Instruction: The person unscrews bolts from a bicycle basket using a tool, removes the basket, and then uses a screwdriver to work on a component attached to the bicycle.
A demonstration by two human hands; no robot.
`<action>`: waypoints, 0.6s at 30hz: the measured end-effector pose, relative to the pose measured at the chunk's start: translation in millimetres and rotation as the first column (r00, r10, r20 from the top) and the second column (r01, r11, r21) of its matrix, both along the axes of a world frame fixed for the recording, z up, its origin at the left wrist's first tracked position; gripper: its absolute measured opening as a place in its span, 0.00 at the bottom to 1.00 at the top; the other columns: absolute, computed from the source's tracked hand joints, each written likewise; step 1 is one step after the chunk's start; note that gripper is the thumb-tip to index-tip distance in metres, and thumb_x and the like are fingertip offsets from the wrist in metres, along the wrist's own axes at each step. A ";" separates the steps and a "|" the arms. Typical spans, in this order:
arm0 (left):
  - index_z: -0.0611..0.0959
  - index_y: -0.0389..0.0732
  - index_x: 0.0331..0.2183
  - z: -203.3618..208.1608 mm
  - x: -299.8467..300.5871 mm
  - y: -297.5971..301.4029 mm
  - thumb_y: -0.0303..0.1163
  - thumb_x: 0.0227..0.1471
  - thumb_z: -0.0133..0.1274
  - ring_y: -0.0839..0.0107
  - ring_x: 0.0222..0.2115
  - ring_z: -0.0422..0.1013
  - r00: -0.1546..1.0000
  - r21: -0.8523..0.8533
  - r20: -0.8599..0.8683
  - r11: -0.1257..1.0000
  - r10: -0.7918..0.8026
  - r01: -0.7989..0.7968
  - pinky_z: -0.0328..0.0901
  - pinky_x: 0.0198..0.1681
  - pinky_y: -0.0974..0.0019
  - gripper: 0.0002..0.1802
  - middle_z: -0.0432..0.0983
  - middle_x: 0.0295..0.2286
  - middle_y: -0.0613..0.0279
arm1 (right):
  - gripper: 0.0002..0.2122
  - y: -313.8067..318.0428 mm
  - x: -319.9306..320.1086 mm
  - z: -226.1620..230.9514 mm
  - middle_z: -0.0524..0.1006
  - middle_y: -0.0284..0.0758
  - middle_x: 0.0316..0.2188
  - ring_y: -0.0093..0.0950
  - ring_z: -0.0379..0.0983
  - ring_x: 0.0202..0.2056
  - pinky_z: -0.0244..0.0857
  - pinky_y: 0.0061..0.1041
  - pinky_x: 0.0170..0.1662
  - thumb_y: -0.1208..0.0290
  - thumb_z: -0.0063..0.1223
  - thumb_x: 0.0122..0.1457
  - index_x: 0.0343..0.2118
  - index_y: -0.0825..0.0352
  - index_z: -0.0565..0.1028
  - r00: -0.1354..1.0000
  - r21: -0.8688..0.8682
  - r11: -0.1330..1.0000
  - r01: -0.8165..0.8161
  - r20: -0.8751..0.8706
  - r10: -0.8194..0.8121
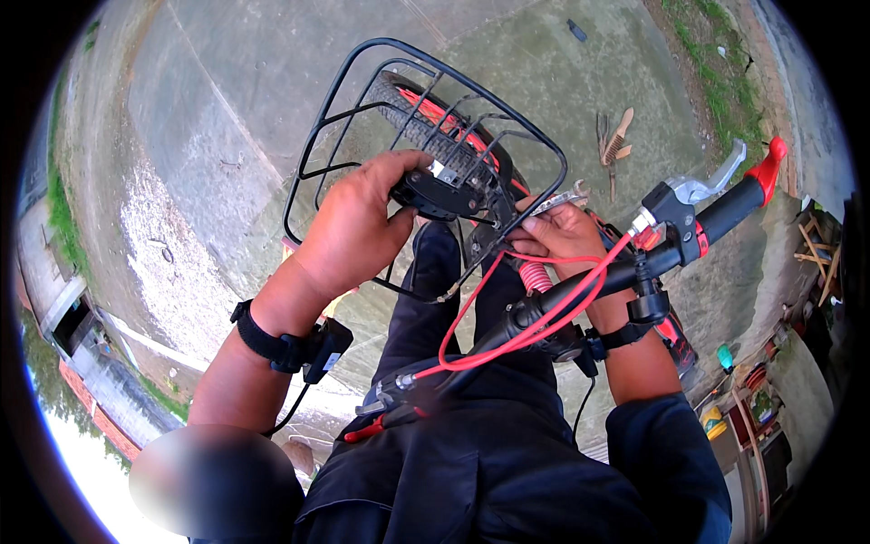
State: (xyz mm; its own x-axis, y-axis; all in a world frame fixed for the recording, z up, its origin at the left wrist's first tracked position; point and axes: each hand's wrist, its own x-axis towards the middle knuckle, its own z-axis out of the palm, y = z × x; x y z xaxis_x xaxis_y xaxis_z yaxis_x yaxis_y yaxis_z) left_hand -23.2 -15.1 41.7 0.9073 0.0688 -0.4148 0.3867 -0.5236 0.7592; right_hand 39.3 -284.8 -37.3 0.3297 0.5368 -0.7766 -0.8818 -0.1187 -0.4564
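A small bicycle stands before me with its black wire basket (542, 136) over the front wheel (399, 102). My left hand (358, 222) reaches into the basket, thumb and fingers closed on a black rounded part (428, 198) with a small silver bracket on top. On the other side of the basket, my right hand (564, 238) grips a silver wrench (555, 201), its head sticking out past the fingers. Red cables (507, 352) loop below the right hand from the black handlebar (625, 272). The inner fingers of both hands are partly hidden.
A silver brake lever (716, 177) and a red-ended handlebar grip (729, 208) stick out at the right. A wooden-handled wire brush (619, 140) lies on the concrete ground, with a small dark object (576, 31) farther off. Tools and wood pieces crowd the right edge.
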 end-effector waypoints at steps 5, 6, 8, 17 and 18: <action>0.75 0.38 0.43 -0.4 4.7 4.7 0.08 0.41 0.49 0.63 0.45 0.72 0.994 -0.052 0.071 0.995 -0.079 0.083 0.71 0.46 0.67 0.25 0.71 0.44 0.56 | 0.11 1.6 0.4 1.4 0.78 0.36 0.38 0.23 0.78 0.38 0.74 0.19 0.41 0.76 0.48 0.63 0.47 0.67 0.73 0.999 -0.035 0.999 -0.025 0.029 0.026; 0.75 0.38 0.42 -2.2 3.9 5.4 0.08 0.41 0.49 0.63 0.46 0.72 0.998 -0.130 0.055 0.990 -0.042 0.049 0.71 0.45 0.67 0.24 0.70 0.45 0.56 | 0.11 1.7 0.3 1.3 0.78 0.36 0.38 0.23 0.78 0.38 0.74 0.18 0.41 0.75 0.48 0.63 0.47 0.67 0.73 0.999 -0.044 0.999 -0.032 0.032 0.033; 0.75 0.37 0.42 -3.7 3.2 5.7 0.07 0.41 0.48 0.65 0.45 0.72 0.998 -0.117 0.043 0.992 -0.042 0.047 0.71 0.44 0.67 0.24 0.68 0.45 0.57 | 0.11 3.7 0.7 6.2 0.79 0.36 0.38 0.24 0.78 0.38 0.74 0.18 0.41 0.75 0.48 0.63 0.48 0.67 0.73 0.999 -0.052 0.998 -0.027 0.036 0.029; 0.73 0.32 0.48 18.1 11.4 1.3 0.15 0.51 0.50 0.73 0.42 0.72 0.930 -0.436 -0.334 0.850 0.152 -0.295 0.71 0.41 0.70 0.20 0.69 0.48 0.55 | 0.12 2.1 -0.5 1.8 0.78 0.35 0.39 0.24 0.78 0.40 0.74 0.17 0.40 0.75 0.48 0.63 0.49 0.66 0.72 0.999 -0.029 0.999 -0.021 0.035 0.022; 0.73 0.32 0.49 19.4 13.0 0.2 0.17 0.53 0.51 0.73 0.42 0.72 0.908 -0.444 -0.380 0.827 0.175 -0.345 0.71 0.41 0.70 0.20 0.69 0.48 0.55 | 0.12 2.6 -0.6 2.3 0.78 0.35 0.39 0.24 0.78 0.40 0.74 0.17 0.40 0.75 0.48 0.63 0.49 0.66 0.72 0.999 -0.029 0.999 -0.020 0.040 0.021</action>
State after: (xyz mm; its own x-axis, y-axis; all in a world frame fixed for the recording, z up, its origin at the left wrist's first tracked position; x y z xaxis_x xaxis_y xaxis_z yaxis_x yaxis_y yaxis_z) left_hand -10.2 -14.9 61.1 0.7025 -0.0061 -0.7116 0.7112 0.0401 0.7018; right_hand 38.7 -282.3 -35.0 0.3499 0.5213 -0.7783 -0.8602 -0.1501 -0.4873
